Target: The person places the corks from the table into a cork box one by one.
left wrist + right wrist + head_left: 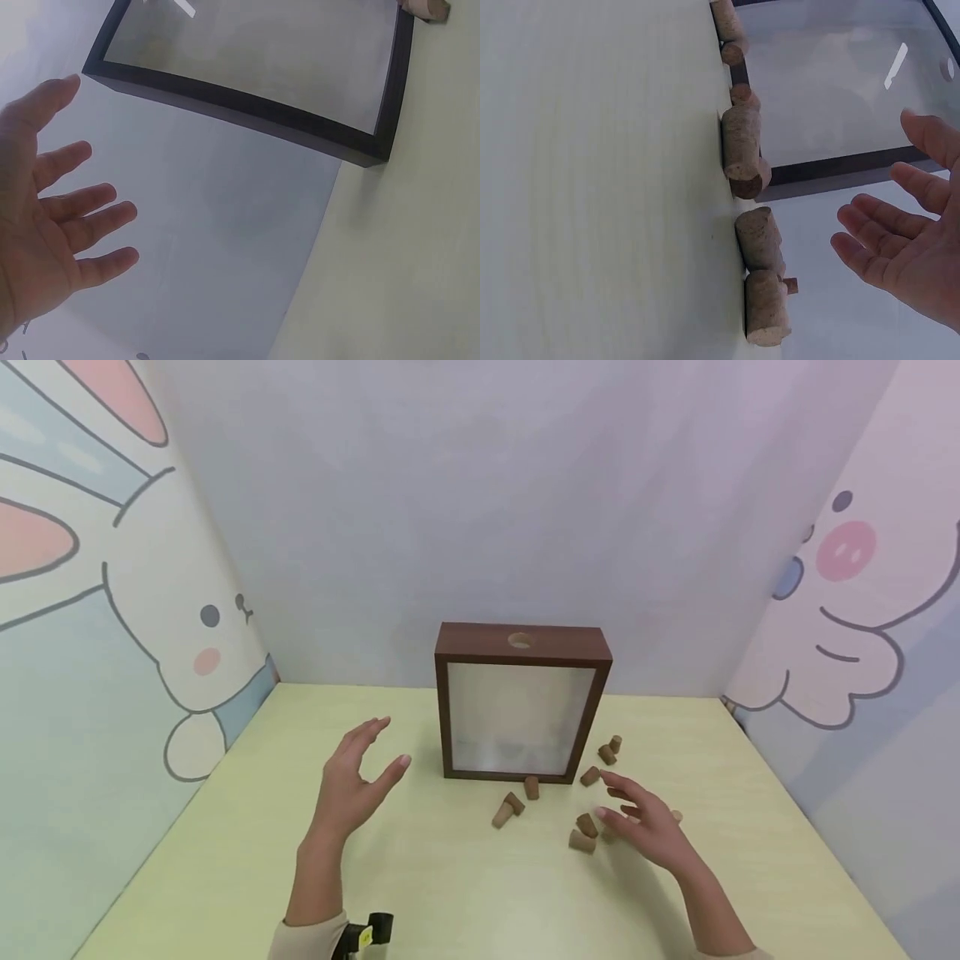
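Left hand (348, 787), right hand (651, 828) empty, relaxed. Corks (582, 842) near the right, some perhaps hidden; a low sweep could roll them.

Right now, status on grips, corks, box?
Left grip empty; right grip empty, near corks. Framed box upright, corks in front and at right. In head view, right grip partly hides corks.

We see a dark reddish-brown frame (558, 647), tan-brown corks (582, 842), a pale yellow-green tabletop (225, 827) and a lilac-grey backdrop (487, 510). We find a grey-outlined white rabbit (161, 568) with pink inner ears (30, 539), a grey-outlined pinkish-white pig (870, 602) with a pink snout (846, 551), and a beige sleeve (306, 938).
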The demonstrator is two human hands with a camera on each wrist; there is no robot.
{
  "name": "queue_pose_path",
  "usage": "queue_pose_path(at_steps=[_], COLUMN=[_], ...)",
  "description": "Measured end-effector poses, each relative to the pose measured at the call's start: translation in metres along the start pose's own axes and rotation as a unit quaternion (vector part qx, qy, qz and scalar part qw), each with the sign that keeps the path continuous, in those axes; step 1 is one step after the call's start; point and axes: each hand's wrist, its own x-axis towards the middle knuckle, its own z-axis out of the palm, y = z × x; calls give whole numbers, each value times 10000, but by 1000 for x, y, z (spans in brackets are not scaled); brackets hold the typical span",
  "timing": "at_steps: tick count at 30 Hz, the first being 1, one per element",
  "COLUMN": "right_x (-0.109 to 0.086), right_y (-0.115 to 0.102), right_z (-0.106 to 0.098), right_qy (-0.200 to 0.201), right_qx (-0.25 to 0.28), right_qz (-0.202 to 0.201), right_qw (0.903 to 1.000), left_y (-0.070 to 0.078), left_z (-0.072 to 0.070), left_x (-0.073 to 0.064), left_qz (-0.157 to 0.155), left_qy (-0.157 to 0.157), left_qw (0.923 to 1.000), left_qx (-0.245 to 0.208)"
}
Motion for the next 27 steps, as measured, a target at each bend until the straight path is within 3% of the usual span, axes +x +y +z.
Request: queue_pose_path(at_steps=[11,21,27], right_x=[24,51,55], right_y=[-2,-8,-11], right_z=[10,23,28], right_qy=[-609,-1103,-1296], right_qx=[581,1159,1187], right_qz=[90,342,370], right_qw=[9964,9865,9837], left_y=[6,9,23], left_z=[13,21,31], left_x=[15,30,40], left_qz=[260,435,465], left_qy=[84,655,812], left_qw=[9991,9947,9906], left_qx=[-332,-655,-1002])
